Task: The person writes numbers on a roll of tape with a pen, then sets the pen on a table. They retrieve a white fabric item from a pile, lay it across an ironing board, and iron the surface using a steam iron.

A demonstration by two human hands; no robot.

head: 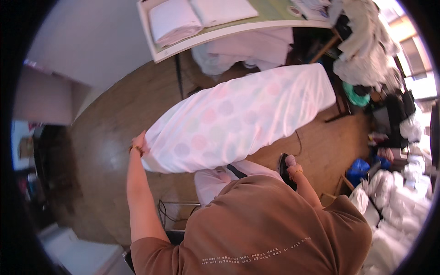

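Note:
In front of me a long ironing board is draped in a white cloth with pale pastel dots (209, 127), creased in diagonal folds towards its right end. My left hand (140, 143) grips the cloth at the board's left end, its fingertips partly hidden by the fabric. Low at my right side, apart from the board, my right hand (295, 169) is closed around the handle of a dark clothes iron (283, 168). Its soleplate faces away from my hand.
Beyond the board stands a table (220, 29) with folded white fabric (175, 20). White garments (361, 65) hang at the upper right. White plastic bags (395, 192) and a blue bag (357, 170) crowd the right side. A cord (299, 142) runs down near the iron.

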